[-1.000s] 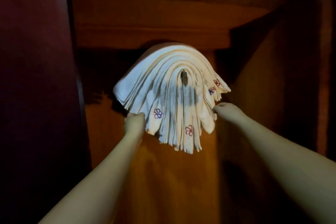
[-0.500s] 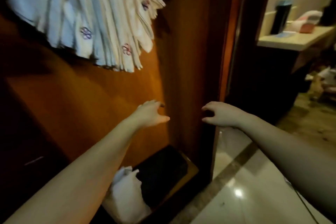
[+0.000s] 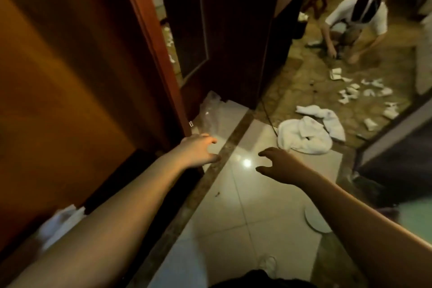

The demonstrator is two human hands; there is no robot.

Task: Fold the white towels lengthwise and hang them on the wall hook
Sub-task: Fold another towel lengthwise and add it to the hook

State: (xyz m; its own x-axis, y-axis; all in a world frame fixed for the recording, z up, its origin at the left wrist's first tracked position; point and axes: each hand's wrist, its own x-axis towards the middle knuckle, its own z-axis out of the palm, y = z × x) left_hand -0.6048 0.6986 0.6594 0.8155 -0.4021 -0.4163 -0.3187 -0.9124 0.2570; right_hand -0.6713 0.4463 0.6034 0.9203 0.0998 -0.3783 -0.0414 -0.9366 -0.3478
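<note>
I see both hands out over a glossy pale tiled floor [image 3: 261,196], holding nothing: my left hand [image 3: 198,151] at 10 o'clock of the bright light glare, fingers spread and loosely bent; my right hand [image 3: 279,163] at 3 o'clock of it, fingers loosely curled, empty. A dark stone strip [image 3: 224,156] runs diagonally across the tiles under the left hand. At 9 o'clock stands an orange-brown wooden panel [image 3: 58,77]. The white towels [image 3: 308,128] lie crumpled in a heap at 1 o'clock of my right hand, where tile meets brownish floor. Small white scraps [image 3: 364,91] are scattered at 2 o'clock. A crouching person in a white top [image 3: 350,23] is at 1 o'clock, far off. A round white plate [image 3: 315,220] lies beside my right forearm
</note>
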